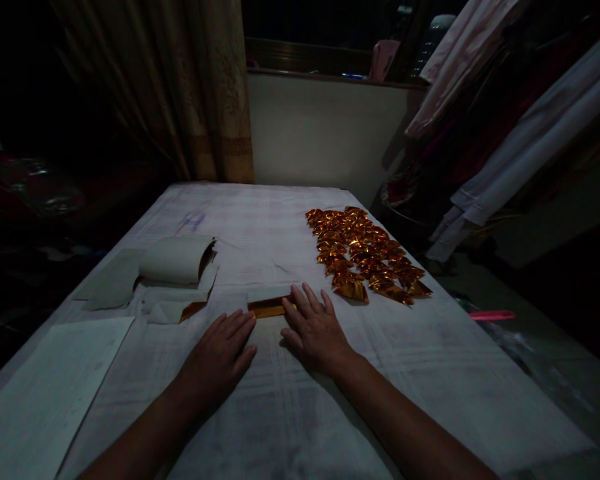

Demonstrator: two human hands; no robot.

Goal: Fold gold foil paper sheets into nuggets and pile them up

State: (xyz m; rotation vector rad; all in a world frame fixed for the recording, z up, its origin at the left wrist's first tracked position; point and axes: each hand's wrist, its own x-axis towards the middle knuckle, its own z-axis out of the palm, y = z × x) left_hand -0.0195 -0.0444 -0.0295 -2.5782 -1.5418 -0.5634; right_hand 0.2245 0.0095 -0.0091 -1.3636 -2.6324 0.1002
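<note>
A partly folded sheet of gold foil paper lies flat on the table, its pale backing facing up along the far side. My left hand rests at its left end, fingers stretched out and fingertips touching the near gold edge. Across its right end lies my right hand, fingers spread, covering that part of the paper. To the left sits a stack of curled foil-paper sheets, pale side up with gold showing at one corner. Rows of folded gold foil pieces cover the table's far right.
A white sheet lies at the table's near left. The table has a pale checked cloth. Beyond it are a curtain and a sill with a pink cup. Clothes hang at right, above a pink-handled object.
</note>
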